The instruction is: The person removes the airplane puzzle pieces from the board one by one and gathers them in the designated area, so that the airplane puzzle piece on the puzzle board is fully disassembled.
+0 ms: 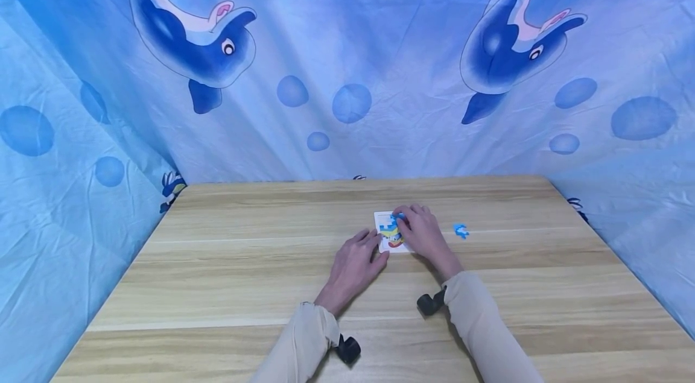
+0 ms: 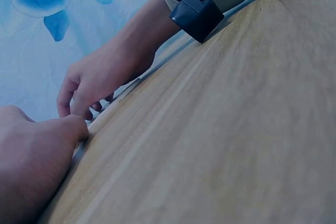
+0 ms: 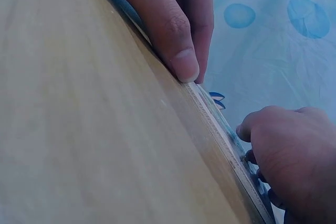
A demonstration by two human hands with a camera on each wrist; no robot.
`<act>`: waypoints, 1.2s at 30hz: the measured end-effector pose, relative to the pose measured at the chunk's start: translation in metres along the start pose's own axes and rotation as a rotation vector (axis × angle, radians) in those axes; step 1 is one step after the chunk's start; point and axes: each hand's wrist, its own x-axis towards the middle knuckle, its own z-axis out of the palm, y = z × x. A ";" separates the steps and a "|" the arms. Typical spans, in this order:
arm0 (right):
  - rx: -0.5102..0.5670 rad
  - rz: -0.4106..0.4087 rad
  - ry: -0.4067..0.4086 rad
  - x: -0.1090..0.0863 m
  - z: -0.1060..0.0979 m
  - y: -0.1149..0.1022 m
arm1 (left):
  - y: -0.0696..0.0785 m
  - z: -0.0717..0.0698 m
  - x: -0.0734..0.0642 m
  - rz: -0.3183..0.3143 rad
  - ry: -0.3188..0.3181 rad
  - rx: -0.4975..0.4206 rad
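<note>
A white-bordered jigsaw puzzle (image 1: 384, 246) with a yellow, blue and red picture lies flat in the head view. My left hand (image 1: 355, 262) rests at its near left corner, the thumb along the front edge and the fingers by the left side. In the right wrist view, the left thumb (image 3: 186, 66) touches the board's edge. Over the upper right of the board, my right hand (image 1: 423, 232) pinches a blue puzzle piece (image 1: 400, 215) between thumb and fingers, partly covering the picture. Its fingertips (image 2: 79, 109) point down in the left wrist view.
A loose blue and white puzzle piece (image 1: 461, 230) lies on the wooden table (image 1: 217, 286), right of the right hand. Behind the table hangs a blue curtain (image 1: 402, 129) printed with dolphins and bubbles. Black wrist cameras (image 1: 348, 350) hang below both sleeves, close over the tabletop.
</note>
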 end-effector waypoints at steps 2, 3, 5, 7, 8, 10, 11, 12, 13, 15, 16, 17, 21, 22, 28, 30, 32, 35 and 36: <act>-0.007 -0.006 -0.002 0.001 0.000 0.000 | 0.000 0.000 0.000 -0.001 -0.002 0.004; -0.010 -0.008 -0.003 0.001 0.000 0.001 | 0.000 0.000 0.000 0.000 -0.001 0.006; -0.021 -0.007 -0.006 0.002 0.000 0.001 | 0.000 0.000 0.000 0.004 0.002 0.009; -0.030 -0.002 -0.009 0.002 0.001 0.001 | -0.001 0.000 0.000 0.009 0.007 0.012; -0.032 0.001 -0.010 0.003 0.001 0.001 | -0.001 0.000 0.000 0.010 0.008 0.012; -0.036 0.007 -0.012 0.003 0.001 0.000 | -0.001 0.000 0.000 0.011 0.012 0.011; -0.037 0.012 -0.014 0.004 0.001 0.000 | -0.001 0.000 0.000 0.010 0.013 0.010; -0.040 0.014 -0.016 0.004 0.001 -0.001 | -0.001 -0.001 0.000 0.010 0.014 0.009; -0.041 0.016 -0.016 0.005 0.001 -0.002 | -0.001 -0.001 0.000 0.009 0.014 0.009; -0.041 0.020 -0.019 0.005 0.001 -0.002 | -0.001 -0.001 0.000 0.008 0.014 0.009; -0.038 0.025 -0.021 0.005 0.001 -0.003 | -0.001 -0.001 0.000 0.007 0.013 0.010; -0.034 0.028 -0.024 0.005 0.001 -0.003 | -0.001 -0.001 0.000 0.008 0.012 0.011; -0.007 0.045 -0.035 0.006 0.001 -0.003 | -0.001 -0.001 -0.001 0.007 0.004 0.013; 0.002 0.048 -0.034 0.006 0.001 -0.003 | -0.001 -0.001 -0.001 0.007 0.004 0.011; 0.065 0.075 -0.032 0.006 0.001 -0.001 | 0.000 -0.001 0.000 0.010 0.006 0.014; 0.096 0.099 -0.041 0.006 0.000 -0.001 | 0.000 -0.001 0.000 0.011 0.005 0.017; 0.133 0.121 -0.048 0.005 -0.001 -0.002 | -0.001 -0.001 0.000 0.009 0.005 0.015; 0.185 0.142 -0.050 0.004 -0.002 -0.002 | -0.001 -0.001 0.000 0.009 0.008 0.014; 0.199 0.143 -0.048 0.004 -0.002 -0.001 | -0.001 -0.001 0.000 0.009 0.007 0.013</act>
